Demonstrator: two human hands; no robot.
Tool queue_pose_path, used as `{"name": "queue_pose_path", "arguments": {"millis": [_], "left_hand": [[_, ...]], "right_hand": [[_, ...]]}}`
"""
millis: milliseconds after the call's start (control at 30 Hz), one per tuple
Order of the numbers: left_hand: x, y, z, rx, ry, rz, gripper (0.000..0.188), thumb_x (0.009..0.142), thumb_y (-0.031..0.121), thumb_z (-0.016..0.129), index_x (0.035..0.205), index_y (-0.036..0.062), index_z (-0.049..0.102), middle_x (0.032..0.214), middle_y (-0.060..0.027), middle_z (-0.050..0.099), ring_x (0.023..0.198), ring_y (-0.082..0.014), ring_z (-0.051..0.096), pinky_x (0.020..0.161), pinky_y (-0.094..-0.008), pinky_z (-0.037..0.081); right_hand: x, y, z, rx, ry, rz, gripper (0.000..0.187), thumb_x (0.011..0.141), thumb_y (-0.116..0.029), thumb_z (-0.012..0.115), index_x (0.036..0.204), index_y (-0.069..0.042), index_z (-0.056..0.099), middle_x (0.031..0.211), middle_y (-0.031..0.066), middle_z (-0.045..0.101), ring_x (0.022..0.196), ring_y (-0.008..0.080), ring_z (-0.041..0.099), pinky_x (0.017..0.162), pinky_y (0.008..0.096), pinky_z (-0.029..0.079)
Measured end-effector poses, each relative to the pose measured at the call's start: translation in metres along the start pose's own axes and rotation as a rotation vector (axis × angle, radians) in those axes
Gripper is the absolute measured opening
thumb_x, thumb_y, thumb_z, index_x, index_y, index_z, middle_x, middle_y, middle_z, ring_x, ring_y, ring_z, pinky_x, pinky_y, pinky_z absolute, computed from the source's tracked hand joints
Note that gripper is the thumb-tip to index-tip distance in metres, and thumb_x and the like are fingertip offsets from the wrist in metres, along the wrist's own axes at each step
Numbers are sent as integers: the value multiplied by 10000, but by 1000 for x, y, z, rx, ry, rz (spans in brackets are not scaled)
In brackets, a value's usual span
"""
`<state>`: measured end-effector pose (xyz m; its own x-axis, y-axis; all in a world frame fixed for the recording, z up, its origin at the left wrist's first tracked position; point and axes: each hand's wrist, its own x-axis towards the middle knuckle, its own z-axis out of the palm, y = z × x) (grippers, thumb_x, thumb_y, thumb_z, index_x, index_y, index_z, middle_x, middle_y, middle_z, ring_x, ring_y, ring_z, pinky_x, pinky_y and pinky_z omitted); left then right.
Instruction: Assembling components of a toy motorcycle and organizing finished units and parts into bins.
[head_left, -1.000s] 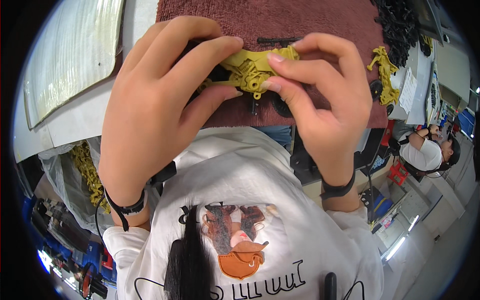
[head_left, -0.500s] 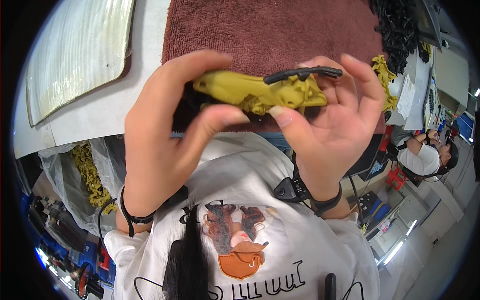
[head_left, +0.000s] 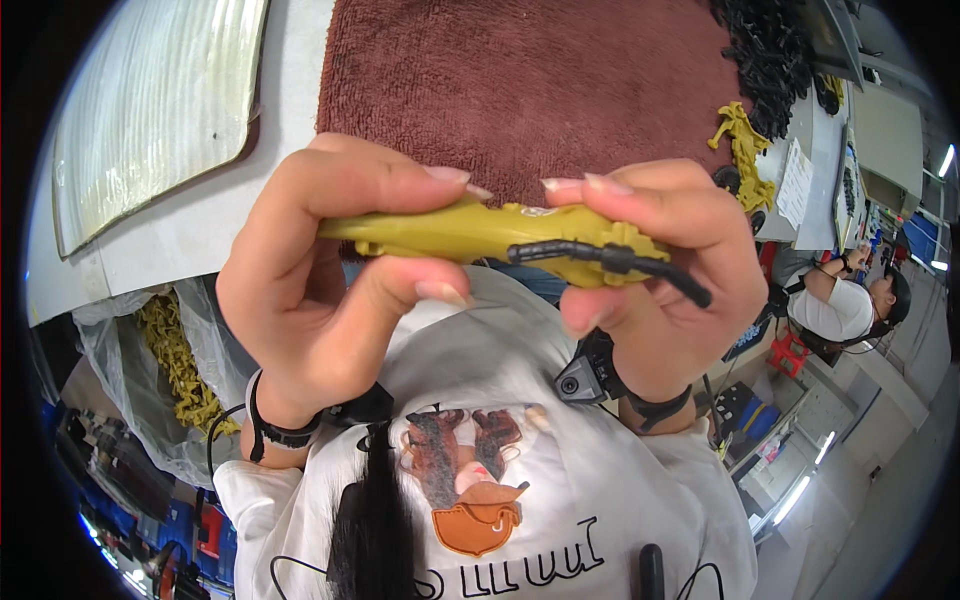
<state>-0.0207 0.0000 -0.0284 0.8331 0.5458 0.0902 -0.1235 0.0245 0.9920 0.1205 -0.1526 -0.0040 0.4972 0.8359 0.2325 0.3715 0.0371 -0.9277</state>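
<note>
Between my hands, above the near edge of the towel, is a mustard-yellow plastic toy body [head_left: 470, 232], which looks like a toy motorcycle's. A black handlebar-like bar [head_left: 570, 250] is fitted across its right end. My left hand [head_left: 320, 250] pinches the smooth, tapered left end between thumb and fingers. Thumb below and fingertips above, my right hand [head_left: 670, 250] grips the thicker end beside the black bar. One tip of the bar sticks out over the right palm.
A brown-red towel [head_left: 520, 90] covers the table ahead. Black parts [head_left: 770, 60] are heaped at the far right, with yellow pieces [head_left: 748, 160] nearer. A ribbed clear-covered board [head_left: 150, 110] lies left; below it hangs a plastic bag [head_left: 180, 370] of yellow parts. Another person [head_left: 840, 300] sits at right.
The toy body has turned so its narrow top faces up, and the black bar now points toward me. Both hands have come lower and closed more firmly around it.
</note>
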Motion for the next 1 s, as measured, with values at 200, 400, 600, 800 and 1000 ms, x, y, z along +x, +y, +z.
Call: {"name": "queue_pose_path", "arguments": {"millis": [200, 400, 600, 800, 1000], "left_hand": [[7, 4, 8, -39, -8, -44, 493, 793, 331, 762, 1039, -51, 569, 954, -109, 580, 841, -180, 598, 786, -259, 435], [20, 14, 6, -211, -34, -231, 632, 758, 298, 794, 1197, -70, 528, 1131, -102, 597, 1023, -154, 576, 913, -274, 433], [12, 7, 10, -304, -21, -274, 645, 692, 87, 810, 1227, -75, 488, 1149, -151, 603, 1076, -240, 584, 960, -331, 438], [5, 5, 14, -91, -99, -25, 475, 737, 12, 766, 1143, -73, 535, 1144, -132, 582, 1083, -190, 556, 978, -315, 411], [5, -12, 13, 0, -86, 221, 363, 782, -25, 720, 1099, -74, 548, 1097, -121, 587, 1026, -183, 561, 917, -301, 429]], "right_hand": [[-2, 9, 1, 123, 97, 35, 596, 724, -309, 821, 1097, 80, 565, 1004, 153, 627, 892, 224, 666, 781, 256, 536], [9, 1, -2, 610, 228, 439, 504, 773, -161, 760, 1160, 56, 519, 1069, 194, 633, 927, 255, 655, 851, 356, 523], [9, 2, 1, 787, 186, 490, 458, 772, 61, 676, 1196, 37, 505, 1109, 134, 605, 1011, 188, 608, 880, 316, 497], [1, 9, 3, 693, 76, 371, 506, 732, 101, 697, 1201, 58, 511, 1137, 145, 604, 1052, 197, 593, 927, 323, 482], [-1, 3, 12, 555, 104, 282, 528, 715, 73, 763, 1183, 63, 520, 1104, 126, 614, 1014, 190, 620, 886, 299, 492]]}}
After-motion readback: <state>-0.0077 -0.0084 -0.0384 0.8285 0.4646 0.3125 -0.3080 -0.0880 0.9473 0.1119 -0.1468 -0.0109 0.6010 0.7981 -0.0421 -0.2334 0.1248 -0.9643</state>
